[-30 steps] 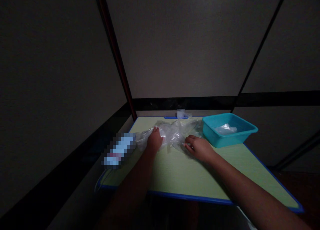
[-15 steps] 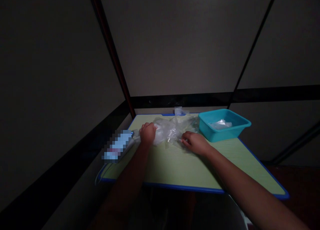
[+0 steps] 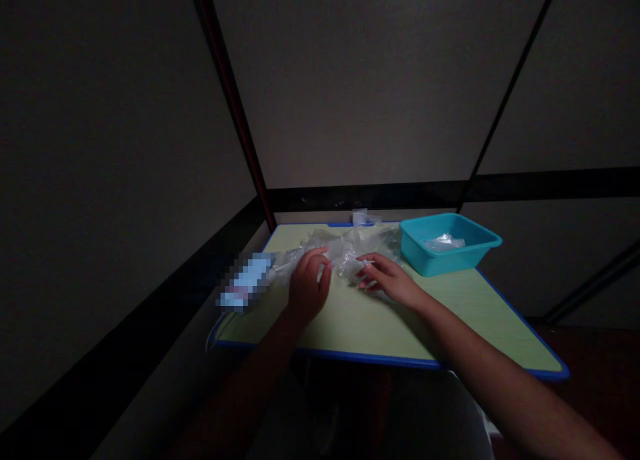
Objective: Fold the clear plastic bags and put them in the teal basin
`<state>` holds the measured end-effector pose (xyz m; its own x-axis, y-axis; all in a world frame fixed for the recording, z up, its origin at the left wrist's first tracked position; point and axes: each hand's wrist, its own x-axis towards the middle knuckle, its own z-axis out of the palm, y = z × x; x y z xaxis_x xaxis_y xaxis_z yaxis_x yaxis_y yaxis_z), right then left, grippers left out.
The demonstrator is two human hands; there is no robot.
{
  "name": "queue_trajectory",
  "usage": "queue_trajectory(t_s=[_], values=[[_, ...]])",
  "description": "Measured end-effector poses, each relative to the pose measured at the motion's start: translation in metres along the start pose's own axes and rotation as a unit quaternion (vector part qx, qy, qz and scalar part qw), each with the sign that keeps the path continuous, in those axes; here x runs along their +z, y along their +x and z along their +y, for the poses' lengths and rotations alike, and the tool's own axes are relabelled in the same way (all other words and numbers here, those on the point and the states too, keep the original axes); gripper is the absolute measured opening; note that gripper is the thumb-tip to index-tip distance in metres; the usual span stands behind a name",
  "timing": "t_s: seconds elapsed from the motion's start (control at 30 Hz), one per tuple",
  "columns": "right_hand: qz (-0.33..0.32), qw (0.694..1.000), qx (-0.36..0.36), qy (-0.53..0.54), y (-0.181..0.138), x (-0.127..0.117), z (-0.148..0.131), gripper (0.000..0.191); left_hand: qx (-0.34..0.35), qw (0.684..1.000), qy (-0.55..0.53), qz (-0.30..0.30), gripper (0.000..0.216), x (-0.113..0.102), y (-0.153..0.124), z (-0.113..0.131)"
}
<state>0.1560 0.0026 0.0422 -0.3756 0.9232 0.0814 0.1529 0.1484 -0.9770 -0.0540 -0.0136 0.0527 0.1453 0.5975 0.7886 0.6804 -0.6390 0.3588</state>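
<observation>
A heap of clear crumpled plastic bags (image 3: 345, 250) lies at the far middle of a pale green table (image 3: 380, 320) with a blue rim. My left hand (image 3: 307, 288) sits at the heap's near left edge, fingers curled on a piece of the plastic. My right hand (image 3: 387, 280) rests on the heap's near right side, fingers bent and pinching the film. What lies under the plastic is hidden.
A teal plastic tub (image 3: 445, 243) with a clear bag inside stands at the far right of the table. A blurred-out flat object (image 3: 245, 281) lies at the left edge. A small clear item (image 3: 361, 217) sits at the back edge. Dark wall panels surround the table.
My left hand has drawn back from the heap's far left toward me and closed on plastic. My right hand has stayed on the heap's near right side.
</observation>
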Motion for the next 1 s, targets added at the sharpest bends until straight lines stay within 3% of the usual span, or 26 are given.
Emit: queue_trajectory(t_s=[0.07,0.13,0.27,0.4,0.53,0.63,0.73,0.87,1.0], values=[[-0.045,0.984,0.085,0.148,-0.015,0.014,-0.002,0.042,0.042,0.996,-0.007,-0.074,0.008,0.008,-0.023,0.021],[-0.05,0.964,0.14,0.22,-0.029,0.023,0.003,0.044,0.067,0.989,-0.029,-0.132,0.01,0.018,-0.046,0.039],[0.032,0.957,0.158,0.242,-0.054,0.022,0.025,0.047,0.021,0.977,-0.099,-0.188,0.014,0.031,-0.077,0.067],[0.017,0.968,0.128,0.217,-0.07,0.011,0.036,0.04,-0.012,0.965,-0.186,-0.184,0.028,0.031,-0.087,0.079],[-0.003,0.982,0.087,0.169,-0.076,0.006,0.026,0.032,-0.138,0.959,-0.23,-0.093,0.032,0.032,-0.086,0.068],[-0.03,0.994,0.052,0.096,-0.074,0.006,0.015,0.027,-0.288,0.915,-0.279,-0.053,0.037,0.032,-0.079,0.05],[-0.071,0.997,0.001,0.004,-0.067,0.008,0.004,0.023,-0.371,0.842,-0.372,-0.126,0.046,0.023,-0.07,0.035],[-0.143,0.985,-0.054,-0.08,-0.047,0.012,-0.012,0.022,-0.374,0.753,-0.49,-0.229,0.057,0.008,-0.058,0.025],[-0.182,0.977,-0.081,-0.082,-0.023,0.019,-0.021,0.025,-0.397,0.765,-0.463,-0.206,0.039,0.003,-0.047,0.018]])
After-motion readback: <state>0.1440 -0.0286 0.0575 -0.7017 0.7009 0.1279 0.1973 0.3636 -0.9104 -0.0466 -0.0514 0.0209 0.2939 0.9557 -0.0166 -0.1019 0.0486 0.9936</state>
